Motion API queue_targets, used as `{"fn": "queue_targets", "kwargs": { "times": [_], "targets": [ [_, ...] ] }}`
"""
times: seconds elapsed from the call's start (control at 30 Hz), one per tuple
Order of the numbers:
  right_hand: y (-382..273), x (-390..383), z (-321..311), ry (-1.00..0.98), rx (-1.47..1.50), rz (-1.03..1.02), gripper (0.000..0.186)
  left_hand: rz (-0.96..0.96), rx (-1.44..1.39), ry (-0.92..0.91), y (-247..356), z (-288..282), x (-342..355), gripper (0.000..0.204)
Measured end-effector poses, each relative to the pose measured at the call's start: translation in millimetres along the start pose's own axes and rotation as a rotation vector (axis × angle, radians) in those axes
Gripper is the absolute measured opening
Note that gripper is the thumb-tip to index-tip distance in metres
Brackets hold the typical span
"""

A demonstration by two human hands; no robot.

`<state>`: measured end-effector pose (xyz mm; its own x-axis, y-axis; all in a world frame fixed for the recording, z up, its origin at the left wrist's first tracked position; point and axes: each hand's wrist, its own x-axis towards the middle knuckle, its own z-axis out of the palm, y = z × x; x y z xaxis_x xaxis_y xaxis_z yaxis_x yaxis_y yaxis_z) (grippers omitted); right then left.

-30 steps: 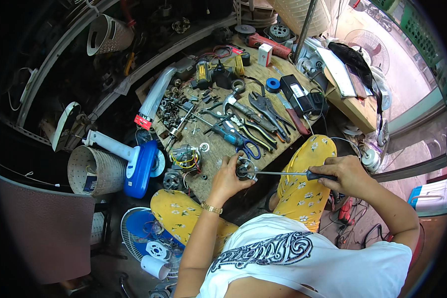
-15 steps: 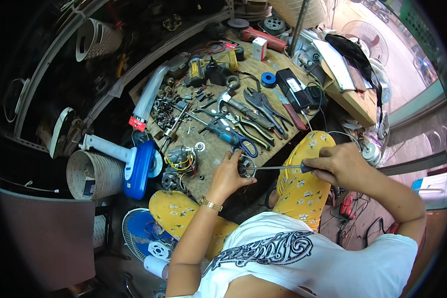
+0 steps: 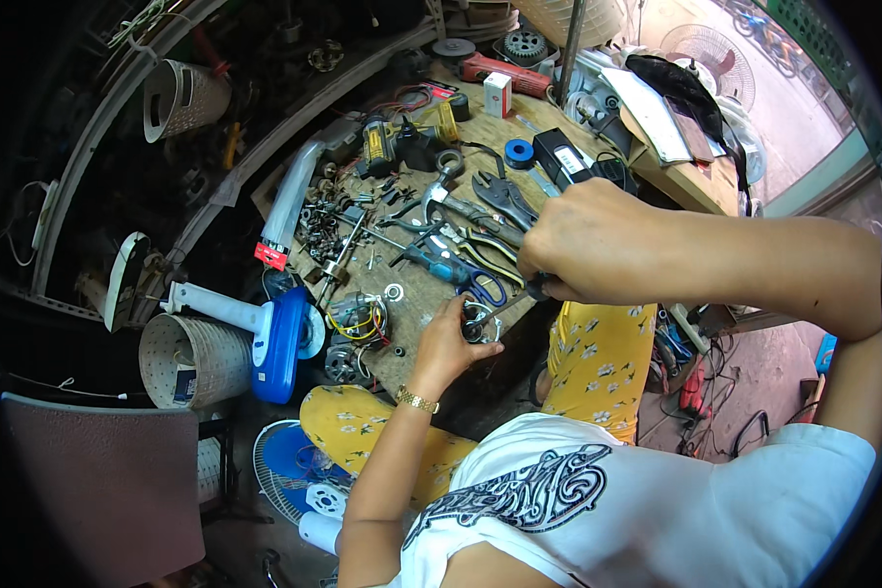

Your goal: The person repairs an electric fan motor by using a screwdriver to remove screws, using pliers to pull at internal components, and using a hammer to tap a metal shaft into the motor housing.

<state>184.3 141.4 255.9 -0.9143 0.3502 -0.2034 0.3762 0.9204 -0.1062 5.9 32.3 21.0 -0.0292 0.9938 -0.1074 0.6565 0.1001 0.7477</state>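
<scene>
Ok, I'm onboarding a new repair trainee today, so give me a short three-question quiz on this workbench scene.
1. True or false: the left hand grips a small metal part at the edge of the wooden bench.
2. What does the right hand hold? A) hammer B) screwdriver C) scissors
3. Which wrist wears the gold bracelet?

Key: 1 true; 2 B; 3 left.
</scene>
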Motion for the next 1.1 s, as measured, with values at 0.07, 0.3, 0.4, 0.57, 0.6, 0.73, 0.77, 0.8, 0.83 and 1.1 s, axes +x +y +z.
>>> {"fn": "queue_targets", "kwargs": {
  "times": [0.07, 0.3, 0.4, 0.57, 0.6, 0.73, 0.77, 0.8, 0.83, 1.1],
  "targets": [
    [-2.8, 7.7, -5.8, -0.008, -0.023, -0.019, 0.009, 0.004, 0.009, 0.014, -1.3, 1.0, -0.6, 0.090],
    [-16.0, 33.6, -19.5, -0.142, -0.148, -0.002, 0.016, 0.015, 0.021, 0.037, -4.5, 4.0, -3.2, 0.089],
    [-21.9, 40.1, -25.0, -0.154, -0.136, -0.005, 0.016, 0.010, 0.026, 0.062, -3.5, 6.5, -4.9, 0.090],
    [-31.4, 53.3, -23.0, -0.163, -0.238, -0.036, 0.021, -0.023, 0.070, 0.084, -9.7, 8.4, -6.3, 0.095],
    [-30.7, 51.1, -22.7, -0.160, -0.242, -0.012, 0.021, -0.035, 0.082, 0.090, -11.1, 9.0, -6.6, 0.096],
    [-12.9, 14.6, -23.4, -0.150, -0.224, 0.062, 0.024, -0.084, 0.075, 0.060, -7.8, 15.4, -5.1, 0.101],
    [-7.6, 0.9, -20.7, -0.154, -0.200, 0.072, 0.025, -0.074, 0.045, 0.073, -8.6, 18.3, -7.9, 0.101],
    [-4.4, -13.2, -23.3, -0.118, -0.191, 0.085, 0.027, -0.061, 0.015, 0.094, -12.3, 18.7, -9.3, 0.102],
    [-1.7, -28.8, -27.2, -0.082, -0.180, 0.099, 0.029, -0.048, -0.014, 0.114, -16.0, 18.4, -10.3, 0.102],
    [38.7, -141.7, 55.8, 0.293, 0.182, 0.324, 0.031, -0.174, -0.762, 0.032, -21.2, 33.1, -30.6, 0.053]
  ]
}}
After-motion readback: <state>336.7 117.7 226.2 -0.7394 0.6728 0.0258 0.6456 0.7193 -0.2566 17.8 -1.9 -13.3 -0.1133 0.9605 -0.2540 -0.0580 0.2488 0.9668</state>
